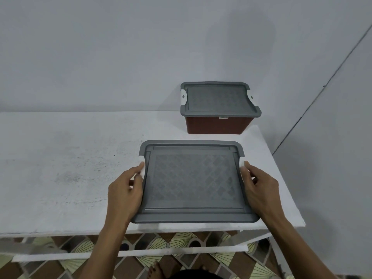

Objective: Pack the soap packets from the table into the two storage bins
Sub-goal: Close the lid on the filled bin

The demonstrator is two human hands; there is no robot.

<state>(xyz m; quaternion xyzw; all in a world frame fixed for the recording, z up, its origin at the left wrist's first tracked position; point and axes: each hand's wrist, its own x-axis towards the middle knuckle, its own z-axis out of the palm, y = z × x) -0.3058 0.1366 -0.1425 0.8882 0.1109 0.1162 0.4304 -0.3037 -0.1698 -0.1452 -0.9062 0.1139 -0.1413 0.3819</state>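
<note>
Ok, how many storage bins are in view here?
2. The near bin, lid on, sits at the front of the table, held by the left hand and right hand; the far bin, also lidded, stands behind it.

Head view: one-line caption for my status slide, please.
Left hand and right hand hold the lidded near bin by its sides; the far bin sits closed on the white table.

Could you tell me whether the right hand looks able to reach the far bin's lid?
Probably yes: nothing stands between the right hand and the far bin's lid, though it now holds the near bin by its side.
</note>
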